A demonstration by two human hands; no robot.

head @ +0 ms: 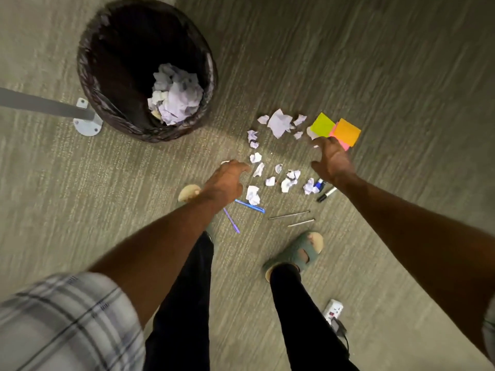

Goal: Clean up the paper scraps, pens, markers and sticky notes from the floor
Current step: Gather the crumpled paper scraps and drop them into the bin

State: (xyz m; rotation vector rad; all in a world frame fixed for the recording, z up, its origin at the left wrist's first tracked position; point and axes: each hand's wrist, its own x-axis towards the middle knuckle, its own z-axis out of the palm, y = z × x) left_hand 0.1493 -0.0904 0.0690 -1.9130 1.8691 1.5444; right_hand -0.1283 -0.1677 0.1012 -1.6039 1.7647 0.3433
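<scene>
Carpeted floor (pixel 375 62): your wastebasket (pixel 146 68) holds crumpled paper, but scraps (pixel 280 123), pens (pixel 249 206) and sticky notes (pixel 347 132) remain (both hands' fingers spread, empty).

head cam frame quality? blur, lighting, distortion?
Head view: motion smear streaks the carpet and plaid sleeve; wide-angle bending stretches the arms at the edges; paper scraps and sticky notes stay readable; bin interior is dark; both hands cast soft shadows.
</scene>
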